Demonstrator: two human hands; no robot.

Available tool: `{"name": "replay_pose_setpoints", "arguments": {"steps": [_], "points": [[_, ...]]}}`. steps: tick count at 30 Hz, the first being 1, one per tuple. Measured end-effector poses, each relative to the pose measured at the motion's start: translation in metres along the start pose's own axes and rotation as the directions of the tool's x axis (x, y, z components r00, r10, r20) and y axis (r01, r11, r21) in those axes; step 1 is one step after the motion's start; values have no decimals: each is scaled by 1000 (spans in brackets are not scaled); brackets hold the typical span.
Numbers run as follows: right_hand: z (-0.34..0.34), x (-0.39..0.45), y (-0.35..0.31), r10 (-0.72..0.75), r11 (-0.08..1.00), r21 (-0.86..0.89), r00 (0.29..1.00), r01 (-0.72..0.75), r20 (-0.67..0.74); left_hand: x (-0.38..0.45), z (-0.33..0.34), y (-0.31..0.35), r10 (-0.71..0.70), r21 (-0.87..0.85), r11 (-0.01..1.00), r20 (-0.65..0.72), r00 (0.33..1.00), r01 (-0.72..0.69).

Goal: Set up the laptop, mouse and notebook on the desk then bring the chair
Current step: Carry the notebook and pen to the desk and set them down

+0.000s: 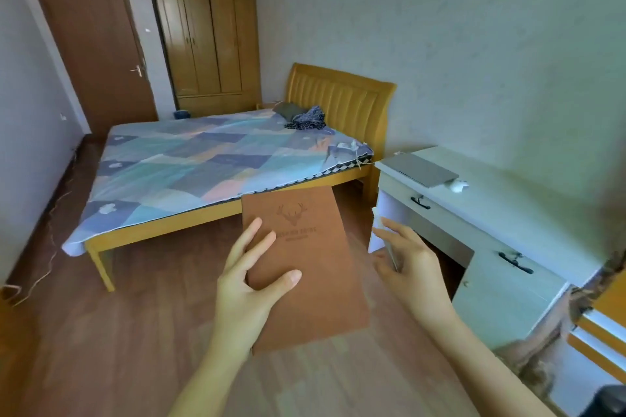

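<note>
A wide strip of bare reddish-brown wooden floor (142, 315) lies open between the yellow wooden bed with a patchwork quilt (210, 159) on the left and the white desk with black drawer handles (491, 213) along the right wall. The near left corner of the desk stands just beside the foot-side rail of the bed, leaving only a narrow gap there. A thin pale cable (50, 247) trails along the floor by the left wall. At the far end stand a closed brown door (98, 51) and a closed wooden wardrobe (210, 44).

The desk drawers are shut, so what they hold cannot be told. On the desk top, toward its far end, a closed flat grey laptop (423, 169) lies with a small white mouse (459, 185) just beside its near right corner.

The brown leather-look notebook with an embossed deer head (305, 264) is held in the air over the floor, left of the desk and not yet on it. The left hand (250, 284) grips its left edge, thumb lying across the cover and fingers behind. The right hand (410, 267) pinches the notebook's right edge, where the pale page block shows between thumb and fingers.
</note>
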State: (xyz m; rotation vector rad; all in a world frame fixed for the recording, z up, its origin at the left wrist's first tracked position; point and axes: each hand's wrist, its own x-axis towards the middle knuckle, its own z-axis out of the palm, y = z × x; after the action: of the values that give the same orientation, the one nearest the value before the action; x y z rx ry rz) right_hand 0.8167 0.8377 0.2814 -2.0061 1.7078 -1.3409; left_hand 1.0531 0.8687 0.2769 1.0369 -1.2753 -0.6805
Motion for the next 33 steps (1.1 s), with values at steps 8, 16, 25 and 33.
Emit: {"name": "replay_pose_setpoints", "arguments": {"steps": [8,16,25,33], "points": [[-17,97,85,144,987,-60,982,-152,-119,124,106,-48,17,-6,1000,173,985,-16],[-20,195,155,257,962,-28,933,-272,-252,256,221,-117,93,-139,990,402,911,-40],[-46,272,256,369,885,-104,821,-453,-435,356,376,-170,112,-219,975,644,757,43],[-89,317,376,442,813,-120,739,-569,-509,387,533,-212,106,-237,964,764,637,124]]}}
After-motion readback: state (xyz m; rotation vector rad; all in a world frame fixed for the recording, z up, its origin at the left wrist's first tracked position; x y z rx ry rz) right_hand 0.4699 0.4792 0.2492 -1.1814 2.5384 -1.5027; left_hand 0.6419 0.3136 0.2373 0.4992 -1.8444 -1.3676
